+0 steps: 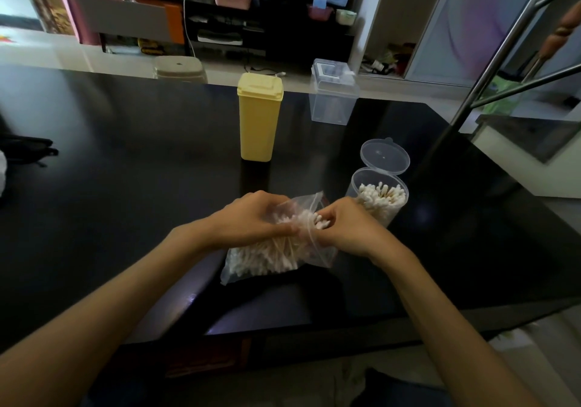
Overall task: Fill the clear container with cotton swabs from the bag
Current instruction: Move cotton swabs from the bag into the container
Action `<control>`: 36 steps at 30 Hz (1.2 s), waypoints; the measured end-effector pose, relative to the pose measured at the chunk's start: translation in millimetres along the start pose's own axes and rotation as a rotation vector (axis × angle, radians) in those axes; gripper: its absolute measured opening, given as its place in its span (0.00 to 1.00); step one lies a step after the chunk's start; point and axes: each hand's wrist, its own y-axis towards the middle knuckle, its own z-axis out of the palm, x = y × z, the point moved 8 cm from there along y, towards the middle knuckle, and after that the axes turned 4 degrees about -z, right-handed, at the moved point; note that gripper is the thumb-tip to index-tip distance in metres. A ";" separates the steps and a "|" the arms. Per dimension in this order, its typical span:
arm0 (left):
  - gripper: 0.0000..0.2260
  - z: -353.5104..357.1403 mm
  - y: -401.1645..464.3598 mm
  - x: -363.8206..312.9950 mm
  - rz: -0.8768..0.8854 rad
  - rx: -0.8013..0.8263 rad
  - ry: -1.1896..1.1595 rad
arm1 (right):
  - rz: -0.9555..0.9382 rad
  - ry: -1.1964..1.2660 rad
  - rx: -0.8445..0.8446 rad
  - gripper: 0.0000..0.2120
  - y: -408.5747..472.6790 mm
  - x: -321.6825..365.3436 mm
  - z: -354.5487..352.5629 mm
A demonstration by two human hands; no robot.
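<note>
Scene: a person works a zip bag [276,249] of cotton swabs [267,255] on a dark glossy surface [125,186], seen from the head camera.

Landmark: the clear container [379,199] stands upright just right of the bag, its hinged lid [385,156] flipped back — already holding a good stand of swabs, though some room seems to remain.

Step in hand: drawing another bunch out of the bag's mouth. Done well, it likely means keeping the sticks parallel, taking a modest pinch, and steadying the plastic so loose swabs do not spill.

Left hand [251,218]: fingers curled over the bag's upper part, gripping plastic and swabs together.

Right hand [345,227]: between bag and container, fingers closed at the bag's opening around a cluster of white tips [320,221]; how many it has cannot be told.

Behind the container: a yellow lidded box [259,120] to the left and a clear rectangular box [333,92] further back, both untouched.

Progress: judged well along — not finished.
</note>
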 end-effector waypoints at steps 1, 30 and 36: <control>0.13 0.4 0.0 0.4 -0.001 -0.004 0.017 | 0.004 -0.004 -0.012 0.10 -0.1 -0.7 0.4; 0.16 2.9 3.0 -5.9 0.070 0.064 -0.161 | 0.109 0.349 0.064 0.09 -14.0 1.1 -7.2; 0.14 0.4 3.5 -6.6 0.090 0.041 -0.168 | 0.042 0.444 0.033 0.05 -13.2 3.6 -10.7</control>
